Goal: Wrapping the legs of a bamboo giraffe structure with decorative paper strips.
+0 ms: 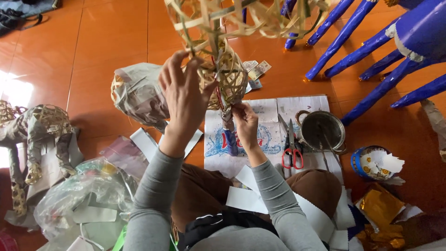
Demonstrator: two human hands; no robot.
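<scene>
Above my lap, raised over the orange tiled floor, hangs the woven bamboo frame I am working on, and both my hands are up on it. My left hand is spread, fingers curled around the side of the lattice to steady it; my right hand is pinched narrow on the thin lower leg of the frame, where a strip of paper looks partly wound on. Judging by the bare strips showing over most of the lattice, the covering has hardly begun: only that lower limb shows any wrapping, and the body above is open weave. Other pieces give a sense of the stages. To the left on the floor a second frame is largely skinned in grey paper, and at the far left an animal-shaped figure is patched with paper but shows lattice. At the upper right, a finished blue figure stands on its covered legs. Supplies lie close: red-handled scissors on the printed sheet before my knees, a metal pot just beside them with a stick in it, cut white paper strips on my lap, and gold foil to the right. I would say most of the papering is left.
</scene>
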